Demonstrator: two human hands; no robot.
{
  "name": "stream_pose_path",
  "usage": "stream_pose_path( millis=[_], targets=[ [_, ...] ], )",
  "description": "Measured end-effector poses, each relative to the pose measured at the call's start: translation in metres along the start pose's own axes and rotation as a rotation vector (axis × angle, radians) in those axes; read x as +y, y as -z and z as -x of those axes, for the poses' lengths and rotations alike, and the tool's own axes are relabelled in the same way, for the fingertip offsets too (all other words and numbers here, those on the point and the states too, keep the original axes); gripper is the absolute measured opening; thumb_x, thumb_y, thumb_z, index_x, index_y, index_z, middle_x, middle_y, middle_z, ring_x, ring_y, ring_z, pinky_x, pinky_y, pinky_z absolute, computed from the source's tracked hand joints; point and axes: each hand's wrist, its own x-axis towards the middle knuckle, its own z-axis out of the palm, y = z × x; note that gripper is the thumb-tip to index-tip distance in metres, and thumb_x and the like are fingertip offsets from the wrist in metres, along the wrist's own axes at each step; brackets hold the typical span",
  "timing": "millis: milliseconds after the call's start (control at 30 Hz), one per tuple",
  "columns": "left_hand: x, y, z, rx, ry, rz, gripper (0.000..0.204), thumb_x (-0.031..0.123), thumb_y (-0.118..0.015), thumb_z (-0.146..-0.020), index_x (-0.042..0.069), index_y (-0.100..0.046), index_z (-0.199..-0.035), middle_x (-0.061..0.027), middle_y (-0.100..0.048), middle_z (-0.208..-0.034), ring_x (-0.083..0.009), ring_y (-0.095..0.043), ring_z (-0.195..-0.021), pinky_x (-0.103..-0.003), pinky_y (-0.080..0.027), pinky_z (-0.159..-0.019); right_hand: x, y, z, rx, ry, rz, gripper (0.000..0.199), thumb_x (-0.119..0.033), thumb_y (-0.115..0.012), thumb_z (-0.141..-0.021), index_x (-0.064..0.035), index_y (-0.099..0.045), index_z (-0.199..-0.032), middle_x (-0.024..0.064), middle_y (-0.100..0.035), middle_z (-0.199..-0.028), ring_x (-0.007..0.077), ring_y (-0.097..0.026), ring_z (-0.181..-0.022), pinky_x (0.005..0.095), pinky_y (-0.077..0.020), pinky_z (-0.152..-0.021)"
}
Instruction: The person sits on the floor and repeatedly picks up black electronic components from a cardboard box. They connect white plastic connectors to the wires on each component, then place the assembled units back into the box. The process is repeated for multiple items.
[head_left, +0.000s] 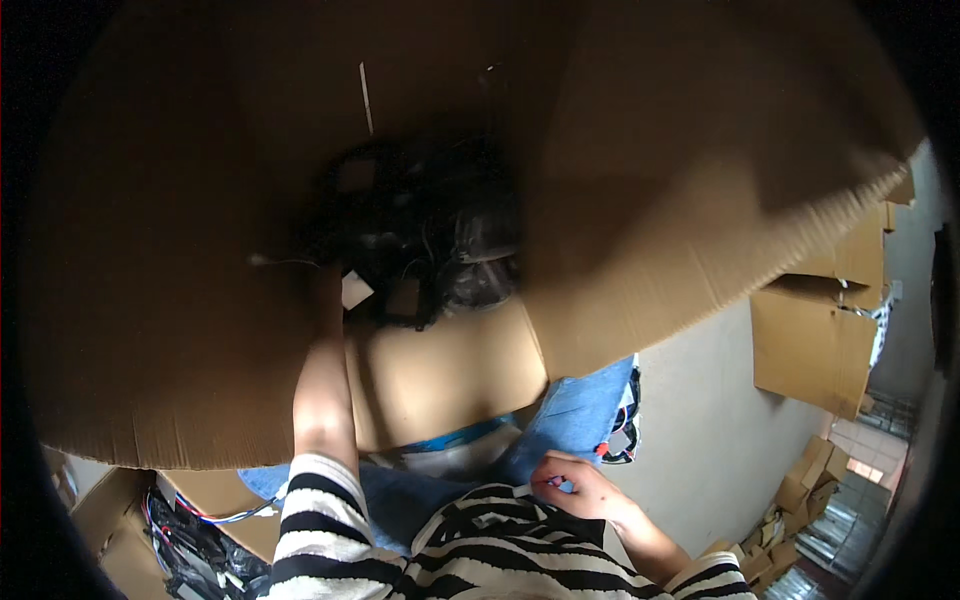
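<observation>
My left arm (325,390) reaches down into a large, deep cardboard box (640,230). Deep shadow hides the fingers of my left hand, beside a pile of black items (385,240) on the box floor. A small white tag (356,291) lies close to that hand, and some of the pile is wrapped in clear plastic bags (482,285). Over my lap, outside the box, my right hand (577,485) is closed with its fingers curled. A small whitish bit shows by its fingertips, but what it holds is not clear.
At lower left an open carton (120,530) stands by black bagged parts (210,555) and red, white and blue wires (225,517). Black parts (622,440) lie on the floor beside my knee. More cartons (810,345) and flat grey stacks (845,530) stand at right.
</observation>
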Motion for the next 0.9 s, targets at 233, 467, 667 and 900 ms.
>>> stream_pose_path(
  millis=[233,467,667,900],
  targets=[
    [0.050,0.014,0.113,0.015,-0.108,0.193,0.018,0.016,-0.050,-0.083,-0.001,-0.051,-0.081,-0.0082,-0.053,-0.068,-0.0199,-0.050,-0.066,-0.032,-0.041,-0.065,-0.003,-0.008,0.026,0.049,0.041,-0.005,0.009,-0.006,-0.056,-0.076,-0.0027,-0.054,-0.084,0.0058,-0.052,-0.078,0.0143,-0.051,-0.068,0.0248,-0.0405,-0.059],
    [0.125,0.076,0.225,-0.316,-0.061,0.595,0.018,0.019,-0.042,-0.088,0.003,-0.050,-0.091,0.0016,-0.044,-0.062,-0.0052,-0.039,-0.052,-0.020,-0.034,-0.046,-0.021,-0.020,0.044,0.053,0.037,0.114,0.015,-0.013,-0.056,-0.076,-0.0018,-0.053,-0.086,0.0114,-0.057,-0.071,0.0200,-0.053,-0.059,0.0291,-0.0432,-0.056],
    [0.163,0.121,0.310,-0.671,-0.065,0.612,0.034,0.025,-0.036,-0.091,0.002,-0.039,-0.116,0.0001,-0.048,-0.075,-0.0049,-0.041,-0.056,-0.018,-0.037,-0.052,-0.023,-0.033,0.058,-0.038,0.121,0.148,0.014,-0.009,-0.058,-0.073,-0.0017,-0.056,-0.084,0.0093,-0.056,-0.071,0.0165,-0.051,-0.055,0.0269,-0.0413,-0.052],
    [0.162,0.141,0.384,-0.742,-0.338,0.400,0.037,0.016,-0.032,-0.090,-0.001,-0.033,-0.123,-0.0065,-0.048,-0.087,-0.0151,-0.047,-0.075,-0.024,-0.039,-0.071,-0.030,-0.038,0.071,0.027,0.259,0.138,0.010,0.000,-0.059,-0.069,0.0004,-0.056,-0.078,0.0046,-0.052,-0.066,0.0122,-0.046,-0.055,0.0238,-0.0371,-0.050]
  ],
)
